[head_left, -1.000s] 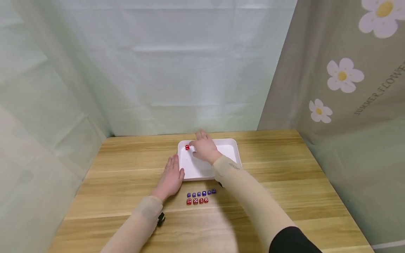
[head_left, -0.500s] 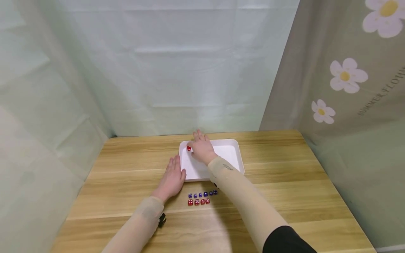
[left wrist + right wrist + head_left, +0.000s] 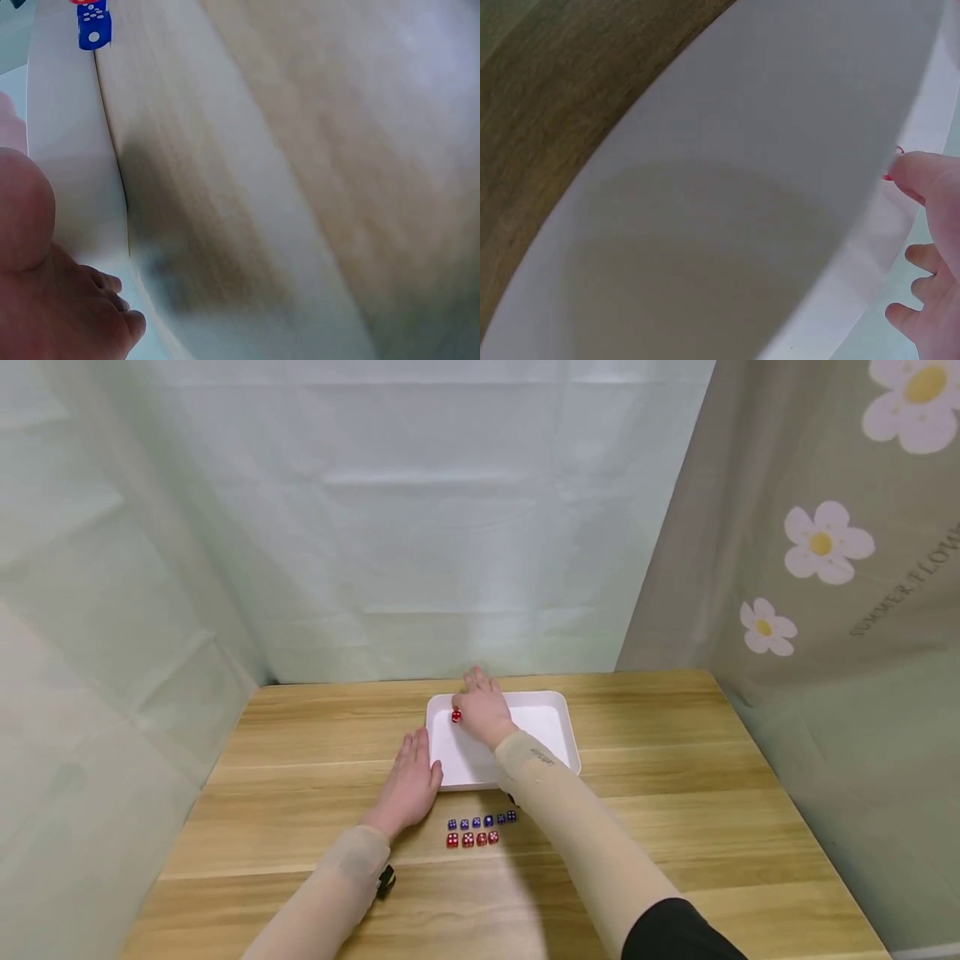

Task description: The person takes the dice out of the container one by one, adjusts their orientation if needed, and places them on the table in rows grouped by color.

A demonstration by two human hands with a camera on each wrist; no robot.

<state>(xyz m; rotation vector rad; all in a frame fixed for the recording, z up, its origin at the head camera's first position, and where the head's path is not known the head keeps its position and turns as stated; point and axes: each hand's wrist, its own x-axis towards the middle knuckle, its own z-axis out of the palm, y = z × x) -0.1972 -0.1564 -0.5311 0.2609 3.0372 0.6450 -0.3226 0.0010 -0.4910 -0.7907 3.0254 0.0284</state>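
Observation:
A red die [image 3: 456,716] is at the left part of the white tray [image 3: 547,718], between the thumb and index finger of my right hand [image 3: 483,710], which pinches it while the other fingers stretch toward the far rim. In the right wrist view only slivers of the red die [image 3: 888,178] show past the thumb. My left hand [image 3: 408,781] lies with straight fingers along the tray's left side, its thumb at the near left corner. In front of the tray are a row of several blue dice [image 3: 476,822] and a row of several red dice [image 3: 468,840].
The wooden table [image 3: 660,810] extends on both sides of the tray. Pale curtains [image 3: 450,527] hang behind it and at the left, and a flowered curtain [image 3: 825,610] hangs at the right. Blue dice [image 3: 94,30] show beside the tray wall in the left wrist view.
My right thumb and index finger have closed on the red die in the tray, and it has shifted slightly right and nearer. The left hand has stayed at the tray's side.

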